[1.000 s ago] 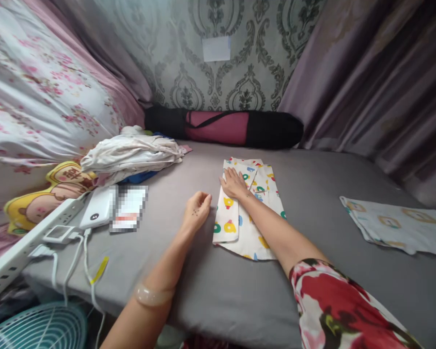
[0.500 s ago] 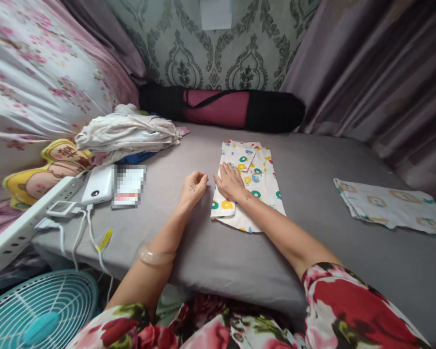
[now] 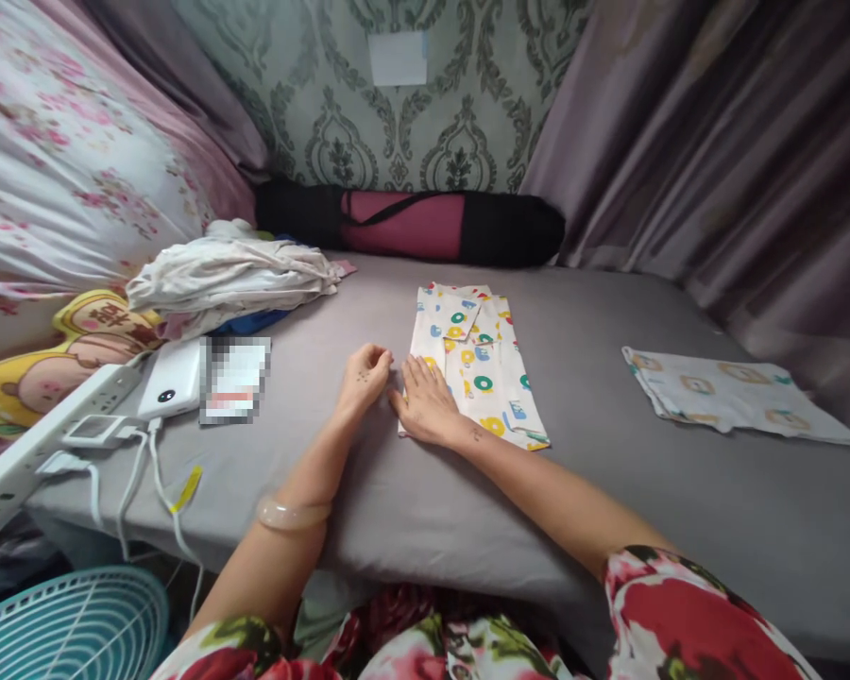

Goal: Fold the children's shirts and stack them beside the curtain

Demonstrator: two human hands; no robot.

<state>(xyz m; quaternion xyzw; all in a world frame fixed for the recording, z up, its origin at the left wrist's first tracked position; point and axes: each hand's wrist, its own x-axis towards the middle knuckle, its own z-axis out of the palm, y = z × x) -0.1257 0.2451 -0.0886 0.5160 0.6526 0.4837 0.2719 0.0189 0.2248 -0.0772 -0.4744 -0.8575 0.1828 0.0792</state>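
Observation:
A white garment [image 3: 478,359] with colourful letter prints lies folded into a long rectangle on the grey sheet [image 3: 581,397]. Flat on its near left part rests my right hand [image 3: 423,401], fingers outstretched and slightly apart, covering that corner. My left hand [image 3: 364,378] hovers or rests just left of the garment, its fingers curled in against the thumb. No object shows in that hand, and a small gap separates it from the cloth. The garment's near right corner has a small turned-up bit.
Another folded white cloth [image 3: 733,392] lies at right. Rumpled clothes [image 3: 237,274] are heaped at back left, before a black and maroon long bag [image 3: 403,225]. A power strip [image 3: 35,458], white power bank [image 3: 174,378], cables and a teal fan [image 3: 71,623] occupy the left.
My right hand has slid toward the garment's near left corner. The garment's near edge, curved before, now looks straighter. My left hand stays curled beside it; the view has shifted slightly.

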